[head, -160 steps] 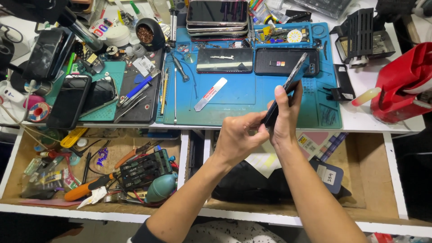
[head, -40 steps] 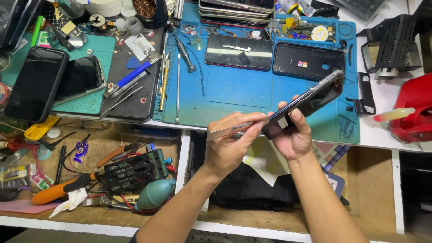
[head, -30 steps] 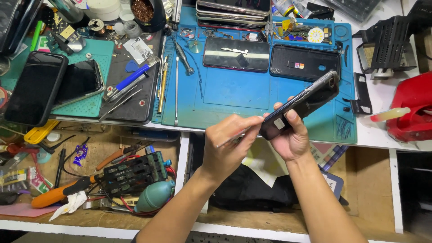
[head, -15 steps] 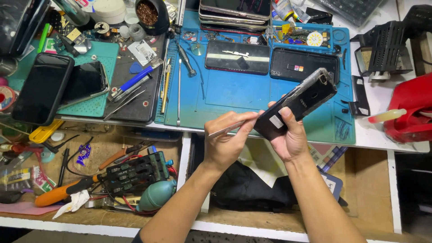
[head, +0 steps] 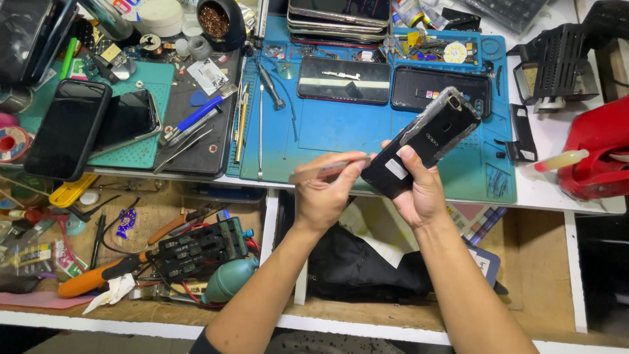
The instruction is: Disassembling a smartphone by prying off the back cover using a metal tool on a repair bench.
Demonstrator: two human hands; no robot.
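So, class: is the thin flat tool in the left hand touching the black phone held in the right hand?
Touching. The head view shows the tool's tip meeting the lower edge of the phone, no gap visible, with the left hand and right hand close together.

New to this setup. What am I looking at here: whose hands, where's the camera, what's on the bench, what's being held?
There is no robot: a person works bare-handed, and the one camera sits on their head, looking down at the bench. The right hand grips a black phone tilted above the blue work mat. The left hand holds a thin flat tool with its tip at the phone's lower edge. On the mat lie two more dark phones, long thin hand tools and small parts. To the left, a green mat carries two more phones. Below, an open drawer holds mixed tools.
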